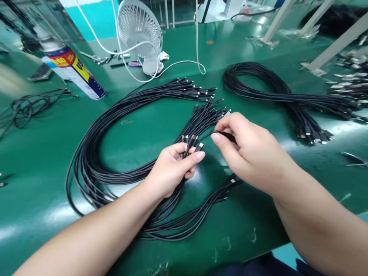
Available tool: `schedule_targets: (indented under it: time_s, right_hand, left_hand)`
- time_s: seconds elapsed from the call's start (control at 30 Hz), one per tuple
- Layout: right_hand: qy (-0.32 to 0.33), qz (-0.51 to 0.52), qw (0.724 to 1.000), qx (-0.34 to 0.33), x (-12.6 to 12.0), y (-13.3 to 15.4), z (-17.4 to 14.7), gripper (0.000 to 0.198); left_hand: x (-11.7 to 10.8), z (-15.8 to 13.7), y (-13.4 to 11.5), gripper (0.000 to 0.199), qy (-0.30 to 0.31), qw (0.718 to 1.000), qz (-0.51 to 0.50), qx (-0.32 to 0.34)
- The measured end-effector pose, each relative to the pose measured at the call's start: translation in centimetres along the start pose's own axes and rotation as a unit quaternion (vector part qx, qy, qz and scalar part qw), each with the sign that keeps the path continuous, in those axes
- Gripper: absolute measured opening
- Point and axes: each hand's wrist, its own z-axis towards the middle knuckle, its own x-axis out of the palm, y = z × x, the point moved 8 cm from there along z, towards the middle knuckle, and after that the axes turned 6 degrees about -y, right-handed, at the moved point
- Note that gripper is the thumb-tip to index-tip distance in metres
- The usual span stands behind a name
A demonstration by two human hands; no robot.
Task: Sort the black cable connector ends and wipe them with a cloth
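My left hand (pixel 179 165) is closed round several black cables, and their metal-tipped connectors (pixel 193 141) poke up between thumb and fingers. Just to its right, my right hand (pixel 244 149) pinches one black cable (pixel 219 132) between thumb and fingertips; part of it is hidden in the palm. A large curved bundle of black cables (pixel 94 142) lies around and behind my left hand, with many connector ends (pixel 208 111) fanned out beyond both hands. Below them, a smaller group of cable ends (pixel 218 191) rests on the green table (pixel 258 222).
Another looped black cable bundle (pixel 258 90) lies at the right. At the back left stand a spray can (pixel 74 69) and a white fan (pixel 139 30) with a white cord. Loose cables (pixel 25 107) lie far left, tweezers (pixel 355 159) far right. Metal posts (pixel 339 42) rise at the back right.
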Motion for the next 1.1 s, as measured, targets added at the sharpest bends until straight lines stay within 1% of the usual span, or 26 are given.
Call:
schedule_targets:
  time_s: [0.07,0.17,0.23,0.33,0.47,0.53,0.73,0.93,1.1]
  right_hand:
    - [0.016,0.007,1.000,-0.001,0.2,0.5,-0.3,0.009]
    - [0.053,-0.035,0.998,-0.020,1.1,1.5,-1.0,0.015]
    - [0.061,-0.056,0.996,-0.023,1.5,1.9,-1.5,0.016]
    - [0.052,-0.047,0.997,-0.020,1.8,2.4,-1.7,0.014]
    - [0.027,-0.077,0.994,-0.076,1.7,3.1,-1.7,0.019]
    - [0.021,-0.095,0.991,-0.093,1.8,3.3,-1.7,0.021]
    - [-0.005,-0.128,0.985,-0.119,1.8,3.7,-2.0,0.025]
    - [-0.020,-0.164,0.977,-0.134,1.8,4.1,-2.2,0.024]
    - [-0.024,-0.160,0.977,-0.138,1.8,4.2,-2.2,0.023]
  left_hand:
    - [-0.1,0.0,-0.2,0.041,-0.018,1.000,-0.013,0.010]
    - [-0.4,0.0,-0.3,0.036,-0.035,0.999,-0.028,0.030]
    - [-0.5,0.1,-0.3,0.035,-0.039,0.998,-0.034,0.040]
    - [-0.6,0.2,-0.2,0.035,-0.038,0.998,-0.037,0.041]
    - [-0.6,0.1,-0.2,0.033,-0.038,0.998,-0.040,0.041]
    - [-0.6,0.0,-0.2,0.031,-0.035,0.998,-0.043,0.043]
    - [-0.6,-0.1,-0.1,0.031,-0.038,0.998,-0.036,0.046]
    - [-0.6,0.0,0.1,0.026,-0.042,0.997,-0.023,0.055]
    - [-0.8,0.1,0.2,0.026,-0.051,0.997,-0.018,0.057]
